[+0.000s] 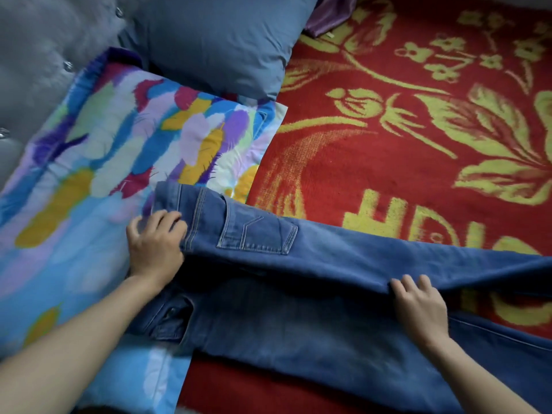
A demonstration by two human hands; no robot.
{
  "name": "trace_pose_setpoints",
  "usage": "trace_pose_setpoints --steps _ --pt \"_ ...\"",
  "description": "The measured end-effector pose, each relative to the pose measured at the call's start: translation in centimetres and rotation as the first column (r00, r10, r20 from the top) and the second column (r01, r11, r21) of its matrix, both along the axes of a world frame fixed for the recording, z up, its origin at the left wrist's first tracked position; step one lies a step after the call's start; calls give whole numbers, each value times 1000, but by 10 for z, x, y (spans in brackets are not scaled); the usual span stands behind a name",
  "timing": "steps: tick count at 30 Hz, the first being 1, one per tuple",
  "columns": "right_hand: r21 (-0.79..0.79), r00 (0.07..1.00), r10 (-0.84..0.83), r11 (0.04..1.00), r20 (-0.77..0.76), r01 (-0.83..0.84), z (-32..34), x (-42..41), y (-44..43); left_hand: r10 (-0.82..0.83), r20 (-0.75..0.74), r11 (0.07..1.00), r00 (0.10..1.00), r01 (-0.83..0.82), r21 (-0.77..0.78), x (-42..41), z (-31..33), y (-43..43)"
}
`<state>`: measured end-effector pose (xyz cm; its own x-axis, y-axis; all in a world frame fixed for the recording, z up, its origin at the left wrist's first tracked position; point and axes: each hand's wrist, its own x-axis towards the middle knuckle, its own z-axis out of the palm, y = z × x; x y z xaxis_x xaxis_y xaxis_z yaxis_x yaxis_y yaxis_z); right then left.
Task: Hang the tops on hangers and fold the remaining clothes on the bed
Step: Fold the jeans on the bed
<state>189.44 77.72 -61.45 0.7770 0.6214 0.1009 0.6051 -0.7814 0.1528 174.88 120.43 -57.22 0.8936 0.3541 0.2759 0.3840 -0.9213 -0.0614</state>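
The red blanket [388, 162] with its yellow-green flower pattern is covering most of the bed and is lying under nearly everything else. The blue jeans [298, 324] are stretching across its near part, the waist end lying to the left on the feather-print pillow [89, 162] and the legs running off to the right; 1 leg is lying folded over the other, with a back pocket facing up. The feather-print pillow is lying flat along the left side, and a blue-grey pillow [218, 40] is leaning just behind it against the grey tufted headboard [38, 49]. My left grip [155, 243] is curling its fingers round the waistband and holding it. My right grip [418, 306] is resting on the denim with its fingertips at the fold of the upper leg; I cannot tell whether it is pinching the cloth. A purple cloth [328, 13] is showing at the far edge.
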Motion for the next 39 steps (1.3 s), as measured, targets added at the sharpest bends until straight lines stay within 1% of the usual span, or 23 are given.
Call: trace_pose_setpoints --steps 3,6,9,15,17,19,20,23,26,27,28,29,32,34,36,37,39 --pt "5 999 55 998 -2 -55 -4 -31 -16 27 -54 999 998 -29 -38 -38 -6 -14" --pt "59 990 135 989 -25 -134 -13 -57 -30 -4 -85 1000 996 1 -28 -69 -7 -21" --pt "80 969 221 974 -110 -213 -20 -84 -34 2 -140 1000 990 -4 -16 -102 -13 -22" --pt "77 904 305 952 -300 -296 -23 -139 -36 33 -284 999 958 -35 -1 -144 -20 -26" --pt "48 894 254 966 -369 -255 -26 -147 -37 52 -350 998 935 -55 2 -144 -21 -35" --pt "-31 856 165 978 -490 -206 -26 -148 -37 79 -372 997 925 -76 21 -142 -20 -50" --pt "-54 839 143 978 -526 -200 -26 -146 -38 100 -373 995 923 -94 35 -140 -20 -60" --pt "-95 866 107 980 -488 -174 -16 -138 -46 144 -416 989 898 -146 28 -128 -21 -98" --pt "-138 885 3 988 -466 -76 -10 -123 -66 154 -530 981 834 -191 -15 -112 -20 -149" --pt "-147 898 -18 988 -440 -52 -9 -117 -76 136 -538 982 832 -183 -35 -107 -22 -168" --pt "-161 905 -50 987 -422 -20 -7 -109 -90 89 -554 986 828 -152 -69 -98 -25 -190" --pt "-177 909 -81 984 -409 8 -6 -101 -104 19 -537 989 843 -97 -116 -88 -29 -214" --pt "-209 910 -145 976 -389 66 2 -79 -138 -139 -421 973 896 46 -224 -57 -34 -280" --pt "-226 906 -165 971 -391 79 8 -69 -152 -215 -366 949 906 106 -296 -38 -35 -322" --pt "-234 888 -197 967 -416 105 10 -64 -171 -321 -367 919 873 193 -344 -23 -36 -367" --pt "-229 882 -211 966 -422 121 10 -64 -176 -387 -382 898 839 250 -362 -18 -37 -384" --pt "-197 873 -221 969 -434 148 10 -68 -186 -509 -436 850 742 356 -388 -9 -39 -416"
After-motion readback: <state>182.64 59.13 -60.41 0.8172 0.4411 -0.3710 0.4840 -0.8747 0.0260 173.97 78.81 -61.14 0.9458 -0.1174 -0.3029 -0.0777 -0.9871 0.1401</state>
